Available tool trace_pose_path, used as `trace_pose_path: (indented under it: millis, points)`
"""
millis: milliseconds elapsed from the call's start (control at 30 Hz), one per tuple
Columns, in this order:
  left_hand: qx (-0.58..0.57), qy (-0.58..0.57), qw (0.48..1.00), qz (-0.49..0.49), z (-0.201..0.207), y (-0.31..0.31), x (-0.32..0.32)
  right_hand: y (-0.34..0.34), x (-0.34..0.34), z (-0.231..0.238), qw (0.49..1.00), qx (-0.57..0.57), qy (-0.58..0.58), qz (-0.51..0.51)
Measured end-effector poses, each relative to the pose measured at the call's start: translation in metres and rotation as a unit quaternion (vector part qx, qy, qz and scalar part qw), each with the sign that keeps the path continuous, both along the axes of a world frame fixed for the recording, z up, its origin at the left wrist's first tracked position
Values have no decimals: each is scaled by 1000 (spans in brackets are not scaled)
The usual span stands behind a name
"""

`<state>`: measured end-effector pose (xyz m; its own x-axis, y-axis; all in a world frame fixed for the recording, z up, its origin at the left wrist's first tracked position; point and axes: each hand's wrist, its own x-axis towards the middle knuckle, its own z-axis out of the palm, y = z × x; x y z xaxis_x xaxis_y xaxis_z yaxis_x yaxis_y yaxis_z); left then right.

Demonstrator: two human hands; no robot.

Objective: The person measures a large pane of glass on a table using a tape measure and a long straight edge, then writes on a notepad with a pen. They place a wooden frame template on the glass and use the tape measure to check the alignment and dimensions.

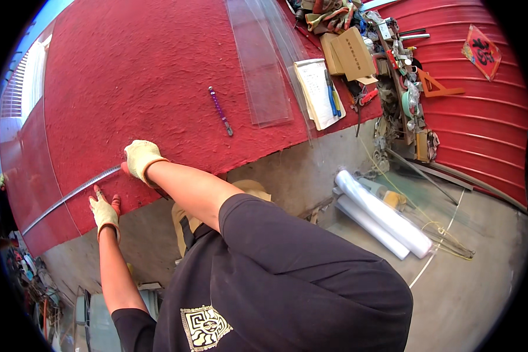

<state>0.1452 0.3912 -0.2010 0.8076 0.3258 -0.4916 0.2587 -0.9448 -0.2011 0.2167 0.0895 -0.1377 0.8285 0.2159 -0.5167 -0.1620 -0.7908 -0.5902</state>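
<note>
A silver tape measure is drawn out across the left part of a red carpeted table. My right hand, in a cream glove with red on the fingers, is closed at the tape's right end; its case is hidden. My left hand, gloved alike, rests on the table just below the tape with its fingers apart. Under the tape's left half, a clear sheet with a thin visible edge covers the carpet. A slim purple-handled tool, apparently a glass cutter, lies beyond my right hand.
Clear glass strips, a notepad with pliers and a cardboard box lie at the table's right. White plastic rolls are on the floor. At the far left another person's gloved hand shows.
</note>
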Motion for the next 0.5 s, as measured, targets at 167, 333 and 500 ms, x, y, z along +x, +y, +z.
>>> trace_pose_path:
  millis: [167, 333, 500]
  points:
    - [9, 7, 1000, 6, 4, -6, 1, -1, 1, 3, 1000, -8, 10, 22]
    - [14, 26, 999, 21, 13, -15, 4, 1, 3, 3, 999, -24, 4, 43]
    - [24, 45, 998, 22, 21, -20, 8, 5, 2, -6, 999, -13, 1, 31]
